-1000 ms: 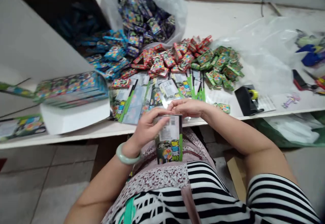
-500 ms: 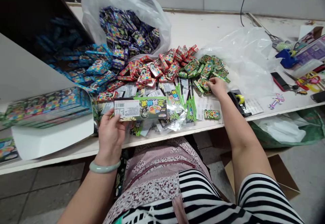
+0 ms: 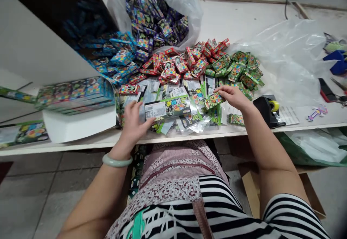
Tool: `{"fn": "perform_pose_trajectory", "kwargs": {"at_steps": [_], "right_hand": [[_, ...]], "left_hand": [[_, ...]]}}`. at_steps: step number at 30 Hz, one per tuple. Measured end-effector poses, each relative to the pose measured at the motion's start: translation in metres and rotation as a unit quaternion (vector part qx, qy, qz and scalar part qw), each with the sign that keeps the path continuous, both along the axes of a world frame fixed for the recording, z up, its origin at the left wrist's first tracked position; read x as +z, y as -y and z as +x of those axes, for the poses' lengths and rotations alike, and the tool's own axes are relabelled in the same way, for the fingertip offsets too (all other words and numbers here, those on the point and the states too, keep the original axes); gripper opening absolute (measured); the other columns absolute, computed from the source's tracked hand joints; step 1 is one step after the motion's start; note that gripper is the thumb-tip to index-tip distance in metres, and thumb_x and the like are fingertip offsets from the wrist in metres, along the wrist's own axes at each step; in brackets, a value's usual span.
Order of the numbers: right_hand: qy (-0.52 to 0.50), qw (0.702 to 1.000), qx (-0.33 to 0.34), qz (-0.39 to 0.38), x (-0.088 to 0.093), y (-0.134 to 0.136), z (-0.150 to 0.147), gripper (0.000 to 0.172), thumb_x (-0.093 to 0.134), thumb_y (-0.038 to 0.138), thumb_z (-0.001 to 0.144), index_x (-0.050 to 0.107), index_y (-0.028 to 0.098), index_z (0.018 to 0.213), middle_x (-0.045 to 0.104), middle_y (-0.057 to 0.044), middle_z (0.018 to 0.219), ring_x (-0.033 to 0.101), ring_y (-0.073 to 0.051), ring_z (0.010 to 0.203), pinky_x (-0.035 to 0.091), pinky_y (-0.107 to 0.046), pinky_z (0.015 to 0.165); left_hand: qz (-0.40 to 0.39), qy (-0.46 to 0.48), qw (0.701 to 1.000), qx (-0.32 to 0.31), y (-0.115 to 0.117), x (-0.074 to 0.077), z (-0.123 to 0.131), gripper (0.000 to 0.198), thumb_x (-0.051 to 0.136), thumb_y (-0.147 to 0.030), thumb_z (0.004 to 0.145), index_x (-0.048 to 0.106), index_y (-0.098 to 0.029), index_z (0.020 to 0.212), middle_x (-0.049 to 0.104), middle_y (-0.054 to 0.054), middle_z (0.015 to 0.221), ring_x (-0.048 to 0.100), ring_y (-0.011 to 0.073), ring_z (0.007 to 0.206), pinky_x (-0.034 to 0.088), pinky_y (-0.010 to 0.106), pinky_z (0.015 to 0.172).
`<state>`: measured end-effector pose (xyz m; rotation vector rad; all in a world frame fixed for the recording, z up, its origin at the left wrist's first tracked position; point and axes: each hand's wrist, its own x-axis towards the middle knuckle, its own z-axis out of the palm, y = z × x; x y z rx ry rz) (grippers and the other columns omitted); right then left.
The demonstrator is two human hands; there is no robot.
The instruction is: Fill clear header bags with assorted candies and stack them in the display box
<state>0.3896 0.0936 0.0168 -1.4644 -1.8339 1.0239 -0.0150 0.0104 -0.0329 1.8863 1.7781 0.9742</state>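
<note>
My right hand (image 3: 235,96) pinches a small green candy box (image 3: 213,101) between thumb and fingertips, above several flat printed packets (image 3: 197,94). To its left, a dark printed packet (image 3: 175,108) with a white barcode label lies over the other packets. My left hand (image 3: 132,125), slightly blurred, is at that packet's left end with fingers and thumb spread apart. The thumb tip is by its lower left corner; whether it touches I cannot tell. Piles of green boxes (image 3: 237,71) and red boxes (image 3: 169,67) sit just behind.
A plastic bag (image 3: 196,13) holds purple boxes at the back. Blue boxes (image 3: 121,56) spill beside a tilted white carton (image 3: 81,128) on the left. A black tape dispenser (image 3: 264,112), another small green box (image 3: 236,119) and a loose clear bag (image 3: 290,58) are to the right.
My right hand has moved left from the green pile with a small green box. My left hand has spread its fingers, and its packet is lower among the others. The view has shifted left.
</note>
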Motion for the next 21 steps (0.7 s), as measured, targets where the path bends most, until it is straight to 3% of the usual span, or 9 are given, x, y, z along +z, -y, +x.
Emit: {"fn": "perform_pose_trajectory", "kwargs": {"at_steps": [2, 4, 7, 10, 13, 16, 21], "right_hand": [[0.059, 0.995, 0.084, 0.016, 0.005, -0.007, -0.024, 0.025, 0.056, 0.031, 0.087, 0.076, 0.021, 0.098, 0.075, -0.006, 0.102, 0.066, -0.021, 0.092, 0.05, -0.038, 0.089], [0.11, 0.987, 0.101, 0.058, 0.006, -0.011, -0.044, 0.026, 0.058, 0.027, 0.087, 0.074, 0.021, 0.107, 0.073, -0.008, 0.114, 0.065, -0.024, 0.103, 0.048, -0.042, 0.097], [0.181, 0.974, 0.047, 0.127, 0.0, -0.003, -0.06, 0.039, 0.062, 0.033, 0.088, 0.066, 0.019, 0.124, 0.068, -0.014, 0.126, 0.06, -0.032, 0.118, 0.043, -0.051, 0.105], [0.246, 0.96, 0.052, 0.125, -0.013, 0.018, -0.061, 0.059, 0.069, 0.049, 0.083, 0.058, 0.019, 0.133, 0.061, -0.017, 0.136, 0.053, -0.038, 0.128, 0.042, -0.058, 0.107], [0.279, 0.951, 0.063, 0.119, -0.022, 0.034, -0.058, 0.069, 0.077, 0.046, 0.075, 0.056, 0.018, 0.136, 0.056, -0.018, 0.14, 0.05, -0.04, 0.132, 0.042, -0.059, 0.109], [0.221, 0.961, 0.063, 0.156, -0.012, 0.041, -0.055, 0.065, 0.075, 0.041, 0.077, 0.056, 0.021, 0.136, 0.057, -0.017, 0.138, 0.052, -0.037, 0.13, 0.042, -0.058, 0.11], [0.132, 0.943, 0.23, 0.203, 0.025, 0.052, -0.052, 0.068, 0.074, 0.04, 0.079, 0.051, 0.031, 0.142, 0.051, -0.011, 0.147, 0.047, -0.035, 0.137, 0.039, -0.059, 0.113]], "left_hand": [[-0.017, -0.062, 0.991, -0.117, -0.008, 0.009, 0.012, 0.085, 0.08, -0.049, 0.074, 0.043, -0.023, 0.145, 0.037, 0.017, 0.156, 0.032, 0.0376, 0.149, 0.025, 0.056, 0.124], [-0.073, -0.115, 0.97, -0.203, -0.018, 0.015, 0.023, 0.098, 0.081, -0.051, 0.073, 0.033, -0.022, 0.153, 0.027, 0.019, 0.163, 0.02, 0.041, 0.153, 0.016, 0.06, 0.125], [-0.126, -0.163, 0.949, -0.24, -0.027, 0.016, 0.032, 0.102, 0.078, -0.054, 0.076, 0.026, -0.021, 0.157, 0.023, 0.019, 0.165, 0.013, 0.0429, 0.155, 0.01, 0.065, 0.124], [-0.121, -0.184, 0.944, -0.245, -0.028, 0.014, 0.035, 0.099, 0.072, -0.058, 0.081, 0.022, -0.021, 0.158, 0.021, 0.018, 0.166, 0.012, 0.0412, 0.155, 0.008, 0.063, 0.125], [-0.101, -0.189, 0.945, -0.248, -0.028, 0.012, 0.035, 0.091, 0.068, -0.055, 0.085, 0.024, -0.023, 0.158, 0.025, 0.017, 0.164, 0.018, 0.0402, 0.153, 0.011, 0.062, 0.125], [-0.05, -0.173, 0.953, -0.243, -0.029, 0.014, 0.031, 0.094, 0.073, -0.053, 0.081, 0.026, -0.023, 0.157, 0.039, 0.018, 0.153, 0.034, 0.0398, 0.145, 0.021, 0.061, 0.123], [0.031, -0.143, 0.954, -0.261, -0.026, 0.022, 0.018, 0.113, 0.085, -0.052, 0.067, 0.023, -0.022, 0.157, 0.043, 0.018, 0.142, 0.045, 0.0396, 0.133, 0.038, 0.059, 0.113]]}}
